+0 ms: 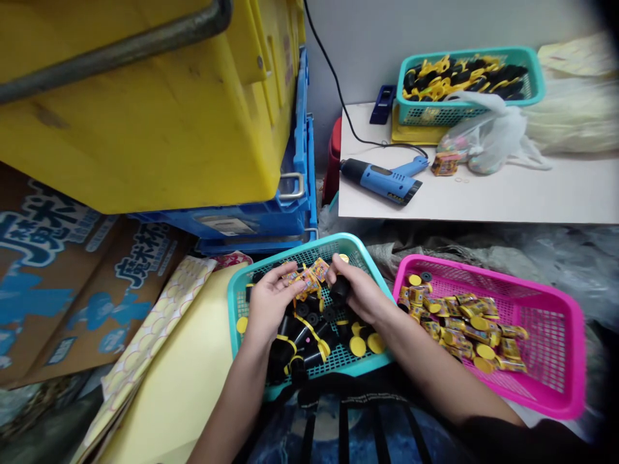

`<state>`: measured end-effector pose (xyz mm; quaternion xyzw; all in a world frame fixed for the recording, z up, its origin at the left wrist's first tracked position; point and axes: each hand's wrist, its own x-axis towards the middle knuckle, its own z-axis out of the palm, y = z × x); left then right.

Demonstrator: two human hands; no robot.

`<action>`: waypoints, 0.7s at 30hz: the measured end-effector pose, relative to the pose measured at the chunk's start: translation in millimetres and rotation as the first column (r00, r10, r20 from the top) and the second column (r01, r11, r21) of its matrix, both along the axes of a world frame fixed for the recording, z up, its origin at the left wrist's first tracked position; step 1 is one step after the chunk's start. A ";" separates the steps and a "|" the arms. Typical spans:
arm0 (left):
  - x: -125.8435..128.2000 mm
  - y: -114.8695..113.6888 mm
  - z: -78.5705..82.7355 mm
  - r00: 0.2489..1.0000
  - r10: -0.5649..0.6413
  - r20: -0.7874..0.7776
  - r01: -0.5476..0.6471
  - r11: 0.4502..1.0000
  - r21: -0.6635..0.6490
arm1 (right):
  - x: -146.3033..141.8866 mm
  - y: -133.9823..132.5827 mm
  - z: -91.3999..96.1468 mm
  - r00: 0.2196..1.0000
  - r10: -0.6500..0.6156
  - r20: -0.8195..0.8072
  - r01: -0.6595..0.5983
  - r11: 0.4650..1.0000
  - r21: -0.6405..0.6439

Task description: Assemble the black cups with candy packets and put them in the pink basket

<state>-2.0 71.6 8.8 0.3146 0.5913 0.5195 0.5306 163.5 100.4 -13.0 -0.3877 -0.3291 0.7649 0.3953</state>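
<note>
My left hand (271, 296) is closed on several printed yellow-and-pink label sleeves (309, 277), which fan out toward the right. My right hand (362, 290) grips a small black plastic cup (340, 291) close to those sleeves; its fingertips are near the edge of one. Both hands are above a teal basket (355, 245) on my lap. Lying in it are more black cups (302, 335) with yellow straps, black discs and round yellow caps (358, 346).
To the right, a pink basket (541, 322) holds several labelled cups (476, 322). A blue heat gun (382, 180), a plastic bag (493, 129) and another teal basket (471, 113) sit on the white table (483, 200). Yellow crates (193, 129) and blue crates (271, 219) stand at left.
</note>
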 end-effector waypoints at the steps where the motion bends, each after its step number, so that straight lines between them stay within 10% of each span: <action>1: -0.1 0.0 0.1 1.000 0.008 -0.002 -0.008 1.000 -0.009 | 1.2 -0.1 0.9 0.998 -0.002 -0.057 -0.001 0.998 -0.060; 7: -0.8 -0.8 -5.2 1.000 -0.006 -0.017 0.005 0.998 -0.055 | 9.9 0.9 11.5 0.961 -0.067 -0.268 0.007 0.976 -0.218; 21: -6.2 -6.7 -9.9 0.953 -0.025 -0.303 0.083 0.980 0.182 | 19.9 10.1 1.6 1.000 0.012 0.005 -0.013 0.991 0.135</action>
